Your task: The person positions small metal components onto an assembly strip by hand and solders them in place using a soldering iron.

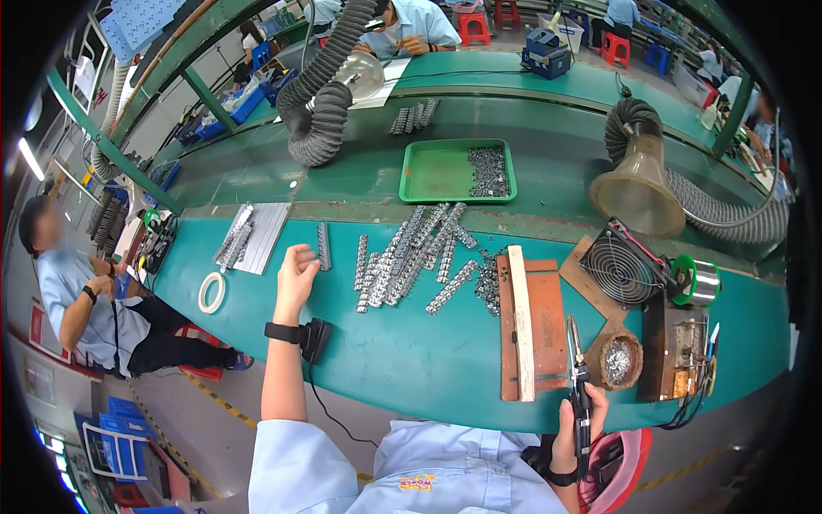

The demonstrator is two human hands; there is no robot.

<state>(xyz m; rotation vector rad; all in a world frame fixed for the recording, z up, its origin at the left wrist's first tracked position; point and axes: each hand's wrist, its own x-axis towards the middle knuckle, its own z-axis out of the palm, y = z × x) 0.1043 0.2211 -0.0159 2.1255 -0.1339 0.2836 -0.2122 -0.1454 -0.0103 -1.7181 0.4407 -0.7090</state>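
Note:
My left hand [297,272] is over the left part of the green worktop, its fingers slightly curled and apart, with nothing seen in them. Just beyond its fingertips lies one short silvery strip of small metal parts [324,247]. In my right hand [591,413], at the front edge, is a black-handled soldering iron [580,390], its tip pointing away from me. Left of the iron rests a reddish-brown board [544,317] with a pale bar [520,325] along it. Several more metal strips [402,257] lie heaped mid-table, beside a pile of loose small parts [488,287].
A green tray [413,176] of small parts stands beyond the strips. At right are a fan [621,265], a solder spool [704,281], a round pot [618,360], a soldering station [672,355] and an extraction hood [640,197]. A tape roll [204,293] lies left.

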